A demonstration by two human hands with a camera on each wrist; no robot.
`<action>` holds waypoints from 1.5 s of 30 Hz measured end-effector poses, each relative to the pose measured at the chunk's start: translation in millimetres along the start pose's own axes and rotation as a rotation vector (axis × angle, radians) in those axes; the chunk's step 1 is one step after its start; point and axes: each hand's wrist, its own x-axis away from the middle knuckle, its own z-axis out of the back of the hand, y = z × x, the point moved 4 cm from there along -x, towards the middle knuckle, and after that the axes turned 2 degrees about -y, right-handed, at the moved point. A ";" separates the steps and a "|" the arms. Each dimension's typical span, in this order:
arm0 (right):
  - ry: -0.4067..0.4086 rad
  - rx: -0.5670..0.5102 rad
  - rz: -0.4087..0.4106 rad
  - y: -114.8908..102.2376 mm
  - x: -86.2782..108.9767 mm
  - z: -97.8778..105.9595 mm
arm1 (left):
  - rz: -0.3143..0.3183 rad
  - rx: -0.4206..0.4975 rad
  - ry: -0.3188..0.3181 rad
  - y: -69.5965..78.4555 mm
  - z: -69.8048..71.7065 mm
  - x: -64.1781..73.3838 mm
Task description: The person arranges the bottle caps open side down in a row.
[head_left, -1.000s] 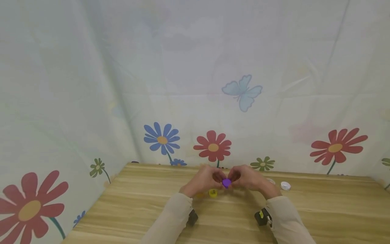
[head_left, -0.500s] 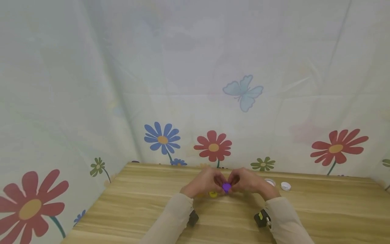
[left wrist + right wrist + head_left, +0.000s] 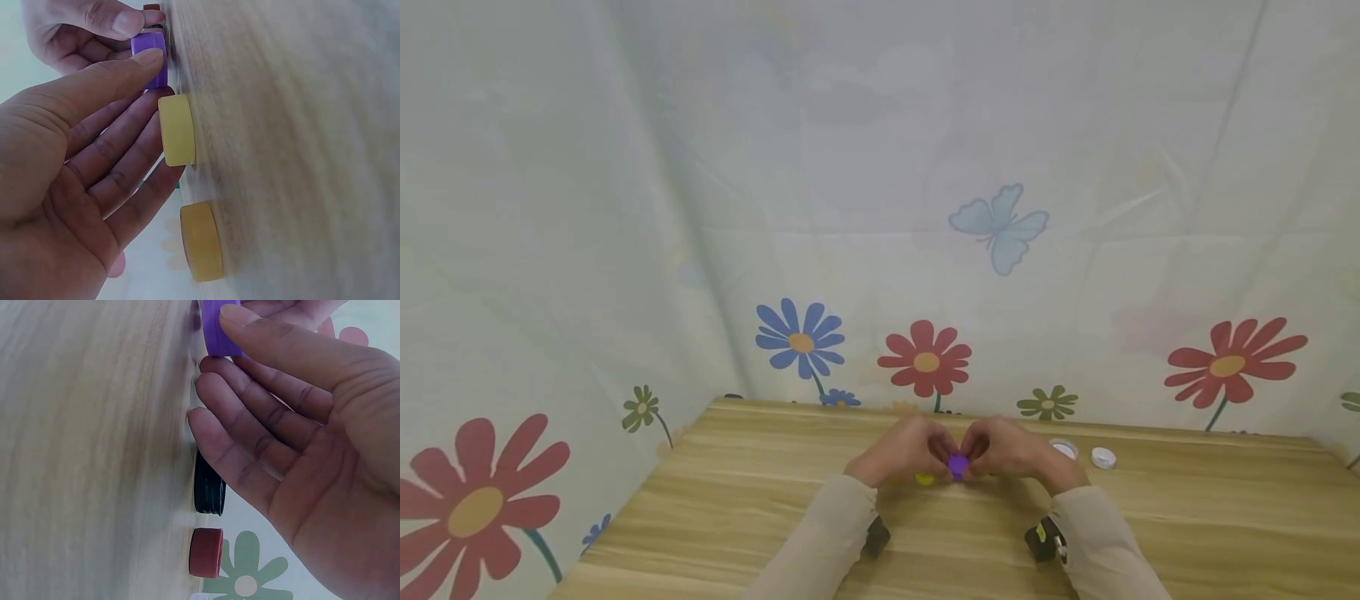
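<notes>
Both hands meet over the far half of the table, holding one purple bottle cap (image 3: 957,467) between them. My left hand (image 3: 904,452) pinches it from the left, the thumb lying on its ribbed side in the left wrist view. From the other side, my right hand (image 3: 1009,450) has its thumb on the cap and its fingers behind it. The cap is low, close to the tabletop; whether it touches the wood I cannot tell. A yellow bottle cap (image 3: 178,130) stands near the left fingertips, and an orange bottle cap (image 3: 202,242) is farther left.
Beside the right hand's fingers are a black cap (image 3: 209,484) and a red ribbed cap (image 3: 206,552). Farther right on the wooden table (image 3: 1195,517) lie a white cap (image 3: 1103,458) and a round white-rimmed piece (image 3: 1063,451). A flower-printed curtain (image 3: 865,208) hangs behind the table.
Both hands have lowered slightly toward the table with the purple cap between them. In the head view the yellow cap is now more covered, and the white-rimmed piece shows more.
</notes>
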 end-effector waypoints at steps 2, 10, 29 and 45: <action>0.000 -0.005 0.005 -0.1 0.7 -0.4 | -0.003 -0.004 -0.002 -0.2 -0.8 -0.6; -0.002 -0.019 0.019 -2.5 2.2 -0.1 | 0.001 -0.021 0.008 0.8 -1.8 -1.9; -0.009 -0.027 0.028 -1.7 1.5 -4.1 | 0.065 -0.070 0.030 3.3 -2.2 2.0; 0.107 0.057 -0.041 -1.5 8.0 -0.1 | 0.077 0.071 -0.045 2.7 3.2 3.2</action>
